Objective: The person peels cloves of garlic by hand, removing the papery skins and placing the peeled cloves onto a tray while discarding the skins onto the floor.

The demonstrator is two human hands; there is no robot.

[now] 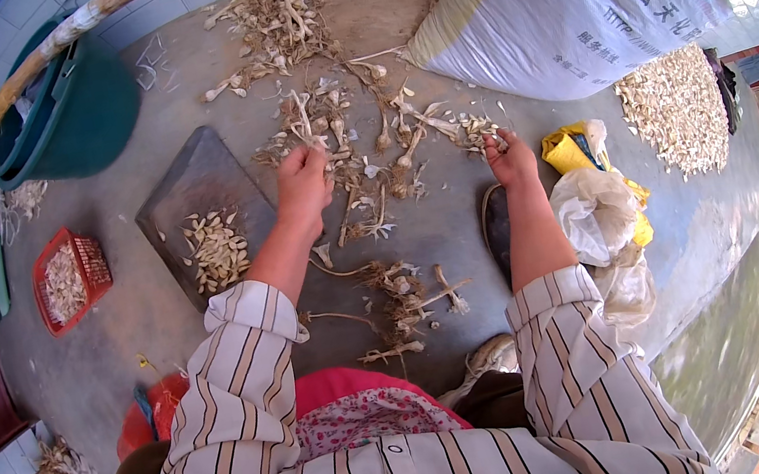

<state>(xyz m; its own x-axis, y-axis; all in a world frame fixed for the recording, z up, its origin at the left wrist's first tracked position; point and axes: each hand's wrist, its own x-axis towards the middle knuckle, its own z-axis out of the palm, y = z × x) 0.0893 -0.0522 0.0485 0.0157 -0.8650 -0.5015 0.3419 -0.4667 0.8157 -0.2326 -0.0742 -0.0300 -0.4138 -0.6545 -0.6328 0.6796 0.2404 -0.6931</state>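
Note:
My left hand (303, 180) grips a dried garlic bulb with its stalk (303, 117), which sticks up past the fingers. To the right, my right hand (509, 151) is low at the edge of a small heap of garlic cloves (473, 127); its fingers are curled, and whether they hold a clove is too small to tell. Between and below the hands, dried garlic stalks and bulbs (405, 164) lie scattered on the concrete floor. Loose garlic cloves (218, 250) lie on a dark square tray (205, 153) left of my left forearm.
Stalked garlic (288, 21) is piled by the tiled wall. A large white woven sack (558, 0) stands at upper right, near a broad spread of cloves (677, 112). Plastic bags (596, 214) lie beside my right forearm. At left are a red basket (93, 261) and a green tub (98, 111).

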